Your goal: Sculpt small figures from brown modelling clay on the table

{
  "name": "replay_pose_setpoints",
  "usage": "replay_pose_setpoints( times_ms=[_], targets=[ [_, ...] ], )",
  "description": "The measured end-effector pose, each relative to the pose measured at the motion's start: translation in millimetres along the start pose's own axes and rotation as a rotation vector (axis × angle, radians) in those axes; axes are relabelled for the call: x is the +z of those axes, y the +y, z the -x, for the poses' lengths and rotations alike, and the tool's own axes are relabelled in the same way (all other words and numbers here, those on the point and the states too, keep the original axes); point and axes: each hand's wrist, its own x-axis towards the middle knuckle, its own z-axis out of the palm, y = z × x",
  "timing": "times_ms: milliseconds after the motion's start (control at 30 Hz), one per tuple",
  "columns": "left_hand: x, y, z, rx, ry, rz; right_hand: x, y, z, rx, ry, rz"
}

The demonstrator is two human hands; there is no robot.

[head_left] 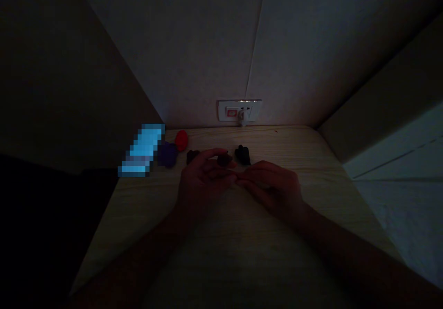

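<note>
Overall, the scene is dimly lit, with both hands close together above the middle of a pale wood-grain bench [207,263]. The left hand [204,177] has its index finger arched forward and its thumb extended toward the right hand [275,186]. A dark brownish lump [224,159] appears between the arched index finger and the fingers below it, close to the fingertips and forward of the thumb; whether the left grip bears on it or it lies just beyond the fingers cannot be determined. The right hand reaches inward with its thumb and fingers drawn narrow, the tips meeting the left hand at the thumb end. Any small item between the tips is too dark to confirm, so full closure of the right grip cannot be told.

Around the hands, a second dark lump [192,156] sits just beside the left hand, partly hidden by it. A black irregular lump [242,154] rests beyond the right fingers, near the brownish one. To the left are a purple lump [168,155] and, just behind it, a bright red rounded lump [181,141]. A glowing blue rectangle [142,151], obscured by pixelation, stands at the left edge. On the wall [194,59] behind the bench is a white socket plate [222,111] with a red-marked switch [231,113] and a white plug [243,117] inserted.
</note>
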Motion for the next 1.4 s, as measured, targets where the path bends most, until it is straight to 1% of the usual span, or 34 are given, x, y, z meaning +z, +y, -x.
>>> replay_pose_setpoints(
  times_ms=[100,167,300,367,467,567,633,733,833,967,1067,1167,1233,1333,1400],
  targets=[
    [-0.7,-0.4,-0.6,-0.011,-0.005,-0.007,0.4,1.4,2.1,0.025,-0.005,-0.008],
    [-1.6,-1.3,-0.8,-0.001,0.003,-0.028,2.1,2.6,4.1,0.113,0.000,-0.063],
    [-3.7,-3.2,-1.1,0.037,0.024,-0.060,6.7,3.9,6.5,0.348,0.048,-0.273],
    [-4.1,-3.5,-1.1,0.045,0.018,-0.054,7.6,3.5,5.9,0.380,0.049,-0.282],
    [-3.6,-3.2,-1.1,0.026,-0.007,-0.027,6.7,2.8,3.9,0.300,0.043,-0.214],
    [-2.6,-2.7,-1.6,-0.006,-0.011,0.007,5.4,2.9,2.9,0.210,0.048,-0.205],
    [-2.5,-2.7,-1.9,-0.012,0.007,0.007,5.2,3.3,3.1,0.198,0.042,-0.218],
    [-3.2,-3.3,-2.1,-0.011,0.032,-0.007,5.7,3.9,3.7,0.218,0.032,-0.262],
    [-4.1,-4.0,-1.9,-0.008,0.033,0.001,5.8,3.9,3.6,0.210,0.024,-0.273],
    [-4.5,-5.1,-2.1,-0.012,0.008,0.018,5.5,3.0,2.4,0.124,0.033,-0.181],
    [-4.5,-5.9,-2.4,-0.043,-0.018,0.059,5.9,2.4,2.3,0.057,0.059,-0.124],
    [-4.3,-5.7,-2.3,-0.093,-0.037,0.111,6.2,0.3,2.4,0.035,0.069,-0.099],
    [-3.6,-5.2,-2.0,-0.119,-0.026,0.163,5.5,-2.1,2.5,0.015,0.082,-0.068],
    [-2.4,-4.8,-1.3,-0.129,-0.017,0.215,3.0,-5.5,3.2,-0.088,0.117,0.028],
    [-1.9,-5.2,-1.0,-0.119,-0.027,0.218,0.9,-6.7,4.1,-0.164,0.118,0.104]
  ],
)
